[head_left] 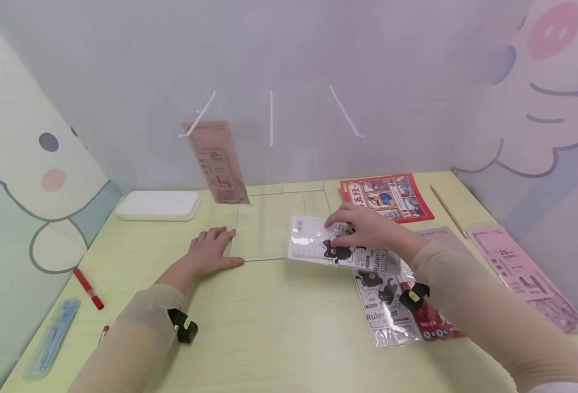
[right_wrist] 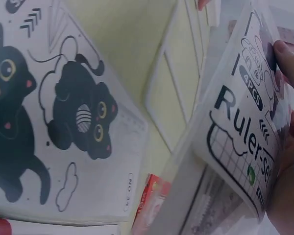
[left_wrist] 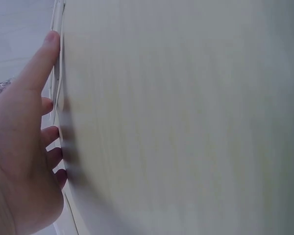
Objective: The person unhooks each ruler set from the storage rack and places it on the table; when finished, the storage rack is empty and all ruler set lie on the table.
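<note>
My right hand (head_left: 367,226) pinches a clear packet labelled as a ruler set (head_left: 313,240), printed with black cats, and holds it over the right part of a white wire rack (head_left: 261,229). In the right wrist view, the thumb presses the front of the packet (right_wrist: 245,117). At the rack's front left corner, my left hand (head_left: 210,252) rests with fingers spread, thumb along the front wire. The left wrist view shows its fingertips touching the wire. From the rack's left hook hangs a pink packet (head_left: 217,164); the middle hook (head_left: 271,117) and right hook (head_left: 346,112) are bare.
Another cat ruler set (head_left: 389,311) lies beside a red packet (head_left: 431,316) under my right forearm. Further right are a pink packet (head_left: 519,267), a wooden stick (head_left: 448,210) and a red booklet (head_left: 411,199). Leftward lie a white case (head_left: 158,204), red pen (head_left: 88,288) and blue packet (head_left: 53,335).
</note>
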{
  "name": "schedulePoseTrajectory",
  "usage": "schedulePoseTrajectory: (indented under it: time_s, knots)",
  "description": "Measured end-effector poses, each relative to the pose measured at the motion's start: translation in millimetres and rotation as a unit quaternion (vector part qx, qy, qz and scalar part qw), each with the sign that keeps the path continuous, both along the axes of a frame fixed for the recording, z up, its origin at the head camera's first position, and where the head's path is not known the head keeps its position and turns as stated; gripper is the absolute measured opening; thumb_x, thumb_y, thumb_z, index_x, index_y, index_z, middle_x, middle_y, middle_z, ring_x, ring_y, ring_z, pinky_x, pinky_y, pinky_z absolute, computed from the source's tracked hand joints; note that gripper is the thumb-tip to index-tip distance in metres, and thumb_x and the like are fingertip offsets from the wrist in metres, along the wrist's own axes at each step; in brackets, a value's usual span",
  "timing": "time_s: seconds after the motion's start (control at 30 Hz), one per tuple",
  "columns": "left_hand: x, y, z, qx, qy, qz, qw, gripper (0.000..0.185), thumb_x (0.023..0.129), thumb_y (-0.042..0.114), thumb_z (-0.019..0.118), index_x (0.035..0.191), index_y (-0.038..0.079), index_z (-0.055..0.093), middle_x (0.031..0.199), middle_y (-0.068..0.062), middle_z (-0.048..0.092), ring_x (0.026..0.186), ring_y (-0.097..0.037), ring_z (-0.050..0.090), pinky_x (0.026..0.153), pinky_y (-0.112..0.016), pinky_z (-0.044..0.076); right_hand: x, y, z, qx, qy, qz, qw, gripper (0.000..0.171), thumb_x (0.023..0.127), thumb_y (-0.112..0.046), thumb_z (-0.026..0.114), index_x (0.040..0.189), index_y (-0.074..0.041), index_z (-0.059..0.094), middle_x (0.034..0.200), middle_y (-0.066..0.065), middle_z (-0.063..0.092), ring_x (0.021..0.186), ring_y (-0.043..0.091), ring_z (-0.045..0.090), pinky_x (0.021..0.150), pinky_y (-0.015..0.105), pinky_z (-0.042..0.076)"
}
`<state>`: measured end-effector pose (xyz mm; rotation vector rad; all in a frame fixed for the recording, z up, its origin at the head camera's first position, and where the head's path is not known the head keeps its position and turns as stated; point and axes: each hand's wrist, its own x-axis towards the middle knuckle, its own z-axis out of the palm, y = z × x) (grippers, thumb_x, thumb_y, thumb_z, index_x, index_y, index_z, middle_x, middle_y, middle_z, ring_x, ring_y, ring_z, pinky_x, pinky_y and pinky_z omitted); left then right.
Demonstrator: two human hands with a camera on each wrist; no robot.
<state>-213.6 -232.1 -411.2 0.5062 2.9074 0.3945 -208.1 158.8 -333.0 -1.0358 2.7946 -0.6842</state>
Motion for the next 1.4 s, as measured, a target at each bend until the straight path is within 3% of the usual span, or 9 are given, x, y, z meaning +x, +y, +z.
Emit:
schedulePoseTrajectory:
  time_s: [0.27, 0.5, 0.87, 1.03, 1.4]
  knots:
    - [-0.9, -3, -0.8, 0.000, -0.006, -0.003, 1.0000, 0.090, 0.079, 0.068, 0.055, 0.145, 0.010, 0.034, 0.147, -0.020, 0.027, 0.127, -0.048, 0.025, 0.096, -0.067, 0.020, 7.0, -13, -19.9, 0.064, -0.076, 0.028, 0.995, 0.037, 0.079, -0.049, 0.070, 0.112, -0.034, 0.062, 0.110, -0.010, 0.053, 0.092, 0.011, 0.051, 0.081, 0.033, 0.044]
    - [-0.2, -4, 1.5, -0.003, -0.006, -0.002, 1.0000, 0.089, 0.080, 0.067, 0.055, 0.145, 0.010, 0.034, 0.147, -0.020, 0.027, 0.127, -0.049, 0.025, 0.096, -0.067, 0.021, 13.6, -45, -28.0, 0.109, -0.108, 0.067, 0.986, 0.037, 0.081, -0.041, 0.072, 0.116, -0.034, 0.061, 0.111, -0.011, 0.052, 0.094, 0.009, 0.050, 0.086, 0.032, 0.042]
    - [-2.5, -3, -0.2, -0.007, -0.006, -0.001, 1.0000, 0.091, 0.078, 0.069, 0.055, 0.146, 0.012, 0.034, 0.147, -0.019, 0.026, 0.128, -0.048, 0.025, 0.097, -0.067, 0.020, 13.8, -98, -47.7, 0.146, -0.086, 0.145, 0.975, 0.042, 0.083, -0.039, 0.069, 0.123, -0.028, 0.059, 0.112, -0.004, 0.052, 0.092, 0.009, 0.051, 0.088, 0.028, 0.042]
    - [-2.6, -3, -0.9, -0.008, -0.004, -0.001, 1.0000, 0.092, 0.077, 0.070, 0.055, 0.145, 0.012, 0.034, 0.148, -0.019, 0.027, 0.128, -0.048, 0.025, 0.097, -0.067, 0.020, 13.3, -108, -51.6, 0.152, -0.085, 0.147, 0.974, 0.042, 0.085, -0.040, 0.067, 0.124, -0.029, 0.057, 0.113, -0.003, 0.053, 0.095, 0.009, 0.051, 0.089, 0.029, 0.042]
    - [-2.9, -2, -1.3, -0.014, 0.000, -0.002, 0.9999, 0.090, 0.078, 0.068, 0.056, 0.145, 0.012, 0.035, 0.147, -0.020, 0.027, 0.128, -0.048, 0.026, 0.097, -0.066, 0.021, 13.4, -107, -50.0, 0.164, -0.038, 0.147, 0.975, 0.041, 0.086, -0.045, 0.065, 0.124, -0.030, 0.059, 0.110, 0.000, 0.053, 0.094, 0.010, 0.047, 0.083, 0.028, 0.042]
